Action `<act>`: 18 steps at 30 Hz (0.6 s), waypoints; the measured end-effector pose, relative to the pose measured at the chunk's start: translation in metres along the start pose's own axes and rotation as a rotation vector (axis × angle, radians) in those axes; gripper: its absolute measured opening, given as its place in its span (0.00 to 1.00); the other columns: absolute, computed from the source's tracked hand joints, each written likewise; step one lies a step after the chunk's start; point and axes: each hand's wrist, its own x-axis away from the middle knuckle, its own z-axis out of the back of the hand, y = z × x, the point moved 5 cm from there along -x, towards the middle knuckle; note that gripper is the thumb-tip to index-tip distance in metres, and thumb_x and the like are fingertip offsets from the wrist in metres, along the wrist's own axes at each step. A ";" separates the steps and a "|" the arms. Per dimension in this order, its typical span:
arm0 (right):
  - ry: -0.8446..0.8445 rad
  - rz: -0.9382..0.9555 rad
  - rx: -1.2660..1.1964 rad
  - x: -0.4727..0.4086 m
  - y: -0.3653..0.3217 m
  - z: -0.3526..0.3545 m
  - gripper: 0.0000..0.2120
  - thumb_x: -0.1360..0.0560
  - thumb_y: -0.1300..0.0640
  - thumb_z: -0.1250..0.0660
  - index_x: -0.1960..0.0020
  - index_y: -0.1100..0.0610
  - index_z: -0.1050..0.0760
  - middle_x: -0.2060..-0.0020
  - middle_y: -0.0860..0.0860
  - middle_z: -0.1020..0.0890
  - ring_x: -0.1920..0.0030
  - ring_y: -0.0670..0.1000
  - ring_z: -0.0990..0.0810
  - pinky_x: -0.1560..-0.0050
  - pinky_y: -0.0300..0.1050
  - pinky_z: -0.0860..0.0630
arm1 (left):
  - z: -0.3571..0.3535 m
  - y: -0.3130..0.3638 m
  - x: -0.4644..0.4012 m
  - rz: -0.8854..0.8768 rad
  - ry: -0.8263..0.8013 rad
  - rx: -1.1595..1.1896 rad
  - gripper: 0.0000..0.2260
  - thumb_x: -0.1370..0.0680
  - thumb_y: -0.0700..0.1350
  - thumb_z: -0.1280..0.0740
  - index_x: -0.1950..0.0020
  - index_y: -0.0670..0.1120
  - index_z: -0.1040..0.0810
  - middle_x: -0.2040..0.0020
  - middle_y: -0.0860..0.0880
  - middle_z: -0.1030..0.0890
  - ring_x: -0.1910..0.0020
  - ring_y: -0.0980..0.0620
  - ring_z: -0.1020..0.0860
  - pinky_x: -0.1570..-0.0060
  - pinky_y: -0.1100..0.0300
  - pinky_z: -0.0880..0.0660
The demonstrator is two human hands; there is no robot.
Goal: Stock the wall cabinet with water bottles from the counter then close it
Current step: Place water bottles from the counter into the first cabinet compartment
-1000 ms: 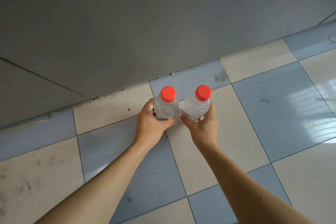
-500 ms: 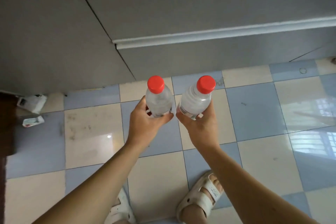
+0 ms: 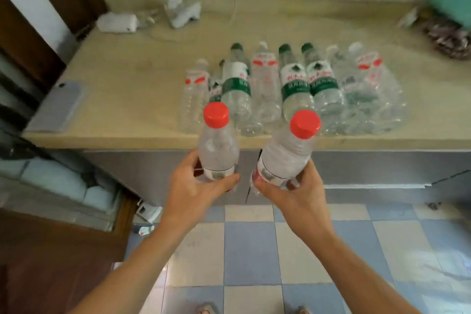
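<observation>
At frame centre: red-capped bottle [image 3: 218, 150] gripped upright by left grip [image 3: 196, 188], tilted bottle [image 3: 285, 158] by right grip [image 3: 293, 191]; judged ready for cabinet, not shown.

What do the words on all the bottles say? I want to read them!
None can be read.
Green-banded bottles on the counter: white and green labels with red marks, too blurred.
Clear bottles on the counter: red label marks, too blurred.
Left red-capped bottle, held by the left hand: small label print, unreadable.
Right red-capped bottle, held by the right hand: the same.
</observation>
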 end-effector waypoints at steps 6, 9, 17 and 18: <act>-0.047 0.250 -0.033 -0.027 -0.198 -0.047 0.27 0.36 0.63 0.17 0.42 0.49 0.23 0.52 0.41 0.14 0.51 0.41 0.15 0.56 0.29 0.22 | 0.104 0.180 -0.040 -0.287 0.073 0.019 0.21 0.37 0.44 0.16 0.48 0.55 0.18 0.56 0.59 0.14 0.57 0.62 0.16 0.63 0.74 0.24; -0.060 0.366 -0.032 -0.044 -0.280 -0.062 0.26 0.36 0.65 0.18 0.43 0.51 0.23 0.54 0.41 0.14 0.54 0.40 0.15 0.59 0.29 0.23 | 0.142 0.255 -0.058 -0.408 0.117 0.001 0.23 0.35 0.49 0.17 0.44 0.57 0.20 0.52 0.59 0.14 0.53 0.60 0.16 0.58 0.70 0.22; -0.072 0.599 -0.052 -0.110 -0.443 -0.075 0.25 0.36 0.63 0.17 0.44 0.49 0.23 0.54 0.41 0.13 0.53 0.40 0.15 0.58 0.30 0.22 | 0.203 0.401 -0.118 -0.611 0.270 0.026 0.24 0.39 0.63 0.21 0.46 0.63 0.22 0.52 0.68 0.17 0.52 0.68 0.19 0.63 0.77 0.26; -0.069 0.626 -0.058 -0.122 -0.460 -0.075 0.25 0.36 0.63 0.17 0.45 0.49 0.22 0.54 0.41 0.13 0.54 0.40 0.15 0.58 0.29 0.23 | 0.208 0.418 -0.129 -0.631 0.289 0.036 0.24 0.38 0.62 0.20 0.46 0.62 0.22 0.53 0.69 0.17 0.52 0.69 0.20 0.64 0.77 0.26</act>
